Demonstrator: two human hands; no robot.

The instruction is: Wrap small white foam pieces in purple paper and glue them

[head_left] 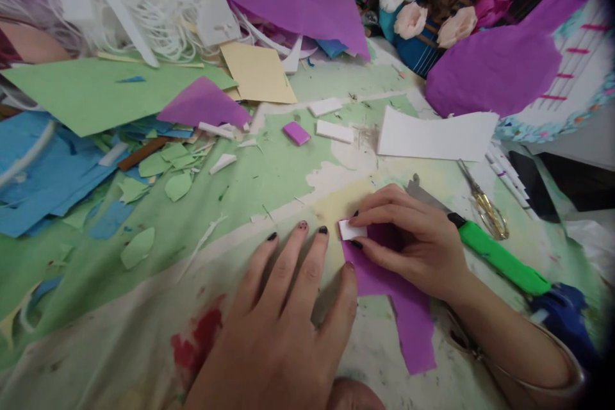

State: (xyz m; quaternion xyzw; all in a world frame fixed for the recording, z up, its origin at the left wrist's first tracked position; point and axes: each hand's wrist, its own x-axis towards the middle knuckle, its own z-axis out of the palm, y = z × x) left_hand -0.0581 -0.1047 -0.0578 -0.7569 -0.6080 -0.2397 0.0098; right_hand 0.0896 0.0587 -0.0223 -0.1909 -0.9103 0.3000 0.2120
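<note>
My right hand [413, 243] pinches a small white rectangular piece [352, 229] between thumb and fingertips. The piece lies on the upper left corner of a purple sheet [379, 275] with an irregular cut outline. To the left, my left hand [293, 314] rests flat on the table cover with its fingers spread, and its thumb tip is at the left edge of the purple sheet. Farther back lie a small purple-covered block [296, 133] and two white blocks, one [335, 131] in front of the other [325, 107].
A green cutter [504, 259], gold scissors [487, 208] and a white strip [437, 134] lie at the right. Paper scraps [139, 186] cover the left side. Decorated shapes, one purple [494, 70], stand at the back right. A dark blue object [567, 320] is near my right forearm.
</note>
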